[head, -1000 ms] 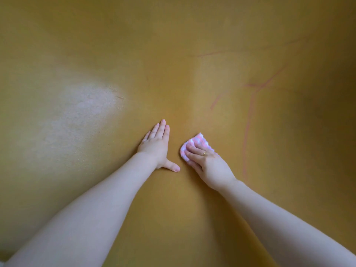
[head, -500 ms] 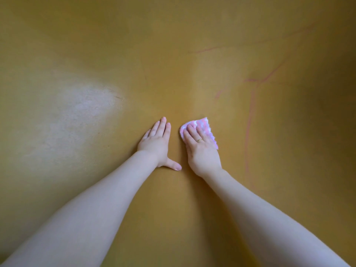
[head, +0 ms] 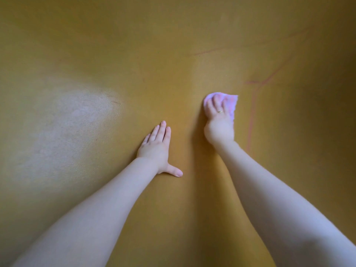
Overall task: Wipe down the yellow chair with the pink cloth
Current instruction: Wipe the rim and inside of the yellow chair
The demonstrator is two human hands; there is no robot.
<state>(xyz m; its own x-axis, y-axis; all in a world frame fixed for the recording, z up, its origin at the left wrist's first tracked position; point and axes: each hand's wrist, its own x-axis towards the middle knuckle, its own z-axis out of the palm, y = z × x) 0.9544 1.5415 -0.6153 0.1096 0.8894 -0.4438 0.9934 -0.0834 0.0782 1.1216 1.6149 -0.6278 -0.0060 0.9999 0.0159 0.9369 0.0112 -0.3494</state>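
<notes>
R hand (head: 218, 122) is on the pink cloth (head: 230, 104), fingers laid over it and curved down onto it, pressing it to the yellow chair (head: 173, 54). It's blurred, so can't tell if the thumb tucks under the fabric; looks like a grasp w/ fingers bent over the wad. There's a thin ring (head: 220, 112) on one finger. The cloth pokes out past the fingertips at the top and down the hand's right edge, bunched, not spread flat. It sits a bit right of centre on the chair surface, farther up the view than the other hand.

L hand (head: 156, 149) lies flat on the chair, palm down, fingers straight and together pointing up the view, thumb stuck out to the right. It's relaxed, holding nothing, just resting on the surface. It's near the R hand but apart from it, w/ a bare strip of yellow between them. Both forearms are bare and run in from the bottom corners.

Outward now: the chair's yellow surface fills the whole view. A pale glare patch (head: 63, 122) spreads across the left side, w/ a short dark scratch (head: 115, 102) at its upper right edge. To the right of the cloth, just beside it, faint reddish lines (head: 252, 112) run: one goes down the surface, others branch off toward the upper right. The far right edge falls into shadow.
</notes>
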